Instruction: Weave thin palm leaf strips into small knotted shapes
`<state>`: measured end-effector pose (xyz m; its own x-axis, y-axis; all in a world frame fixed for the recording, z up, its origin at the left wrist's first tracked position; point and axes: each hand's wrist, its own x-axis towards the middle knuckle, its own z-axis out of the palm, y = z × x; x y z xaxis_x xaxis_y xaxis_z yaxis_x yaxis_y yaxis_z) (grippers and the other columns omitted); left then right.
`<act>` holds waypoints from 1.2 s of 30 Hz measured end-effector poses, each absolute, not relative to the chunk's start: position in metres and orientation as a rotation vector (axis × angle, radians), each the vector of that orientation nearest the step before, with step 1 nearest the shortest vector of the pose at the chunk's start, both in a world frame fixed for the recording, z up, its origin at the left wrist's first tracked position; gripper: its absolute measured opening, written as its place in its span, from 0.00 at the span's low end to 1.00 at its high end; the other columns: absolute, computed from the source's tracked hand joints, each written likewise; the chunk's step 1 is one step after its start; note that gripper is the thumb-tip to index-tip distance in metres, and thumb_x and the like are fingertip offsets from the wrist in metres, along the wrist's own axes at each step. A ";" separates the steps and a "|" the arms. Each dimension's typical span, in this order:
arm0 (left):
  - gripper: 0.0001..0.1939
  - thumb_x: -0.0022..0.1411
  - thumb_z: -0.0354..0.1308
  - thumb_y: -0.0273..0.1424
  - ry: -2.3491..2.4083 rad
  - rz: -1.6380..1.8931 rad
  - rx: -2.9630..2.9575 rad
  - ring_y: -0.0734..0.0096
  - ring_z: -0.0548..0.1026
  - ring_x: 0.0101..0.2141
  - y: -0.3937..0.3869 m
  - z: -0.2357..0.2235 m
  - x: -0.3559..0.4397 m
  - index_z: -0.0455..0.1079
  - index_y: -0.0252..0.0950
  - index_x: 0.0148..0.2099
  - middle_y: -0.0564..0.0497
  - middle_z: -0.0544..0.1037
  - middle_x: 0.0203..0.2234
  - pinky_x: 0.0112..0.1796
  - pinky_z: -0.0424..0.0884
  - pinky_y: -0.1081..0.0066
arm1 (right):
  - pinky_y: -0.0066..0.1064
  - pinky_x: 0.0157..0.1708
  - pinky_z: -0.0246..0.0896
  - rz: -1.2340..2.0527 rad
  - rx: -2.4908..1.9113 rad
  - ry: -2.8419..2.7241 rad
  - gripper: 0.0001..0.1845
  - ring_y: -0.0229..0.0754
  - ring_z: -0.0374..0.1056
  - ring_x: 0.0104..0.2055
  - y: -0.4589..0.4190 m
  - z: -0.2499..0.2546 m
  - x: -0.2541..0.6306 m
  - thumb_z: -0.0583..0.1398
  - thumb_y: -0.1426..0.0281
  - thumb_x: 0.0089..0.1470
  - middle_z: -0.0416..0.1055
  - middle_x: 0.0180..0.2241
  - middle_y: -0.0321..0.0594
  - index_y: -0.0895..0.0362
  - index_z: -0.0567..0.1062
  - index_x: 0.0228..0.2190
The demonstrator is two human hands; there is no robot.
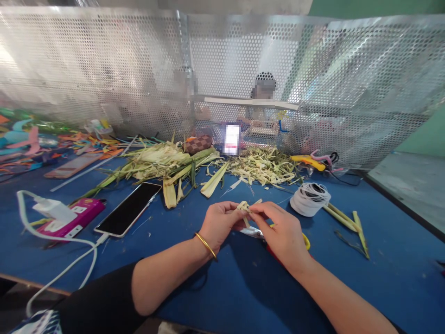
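Between my two hands is a small pale woven piece of leaf strips (244,207). My left hand (220,221) pinches it from the left, thumb on top. From the right, the thumb and fingers of my right hand (283,229) close on its edge, where a short strip end sticks out. Beneath my hands lies a pair of scissors (253,232) with red and yellow handles, partly hidden by my right hand. Just beyond, a loose pale leaf strip (215,180) rests on the blue table (222,283).
Heaps of dry leaves (156,160) and curled leaf scraps (266,167) lie at the back. A white cord spool (310,199) and stalks (344,218) are on the right. Left are a charging phone (128,208) and magenta power strip (74,218). A perforated metal screen (222,60) stands behind.
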<state>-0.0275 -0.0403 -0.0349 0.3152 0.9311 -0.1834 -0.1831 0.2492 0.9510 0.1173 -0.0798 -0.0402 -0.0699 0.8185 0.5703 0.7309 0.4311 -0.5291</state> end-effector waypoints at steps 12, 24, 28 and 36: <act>0.11 0.46 0.64 0.31 0.967 0.967 1.235 0.77 0.68 0.22 -0.039 -0.041 -0.027 0.78 0.32 0.34 0.52 0.77 0.21 0.27 0.65 0.76 | 0.31 0.30 0.62 0.458 -1.440 -1.517 0.08 0.41 0.67 0.29 -0.076 -0.039 0.116 0.58 0.66 0.51 0.72 0.27 0.39 0.56 0.74 0.27; 0.11 0.50 0.60 0.33 1.075 0.942 1.462 0.70 0.73 0.27 -0.039 -0.047 -0.029 0.79 0.34 0.34 0.50 0.80 0.27 0.29 0.65 0.74 | 0.26 0.22 0.54 1.105 -1.457 -0.989 0.12 0.34 0.60 0.20 -0.073 -0.033 0.109 0.63 0.63 0.37 0.67 0.16 0.32 0.60 0.74 0.23; 0.10 0.51 0.58 0.31 1.163 0.936 1.624 0.67 0.75 0.31 -0.041 -0.042 -0.031 0.79 0.37 0.35 0.53 0.81 0.28 0.31 0.65 0.74 | 0.25 0.22 0.54 1.140 -1.429 -0.963 0.12 0.33 0.59 0.20 -0.074 -0.031 0.108 0.63 0.63 0.36 0.67 0.15 0.32 0.60 0.74 0.22; 0.11 0.53 0.57 0.32 1.222 0.898 1.730 0.66 0.76 0.34 -0.042 -0.039 -0.032 0.79 0.40 0.38 0.53 0.81 0.32 0.33 0.66 0.74 | 0.26 0.24 0.59 1.156 -1.367 -0.907 0.15 0.34 0.64 0.21 -0.075 -0.031 0.106 0.66 0.62 0.35 0.69 0.19 0.32 0.59 0.72 0.24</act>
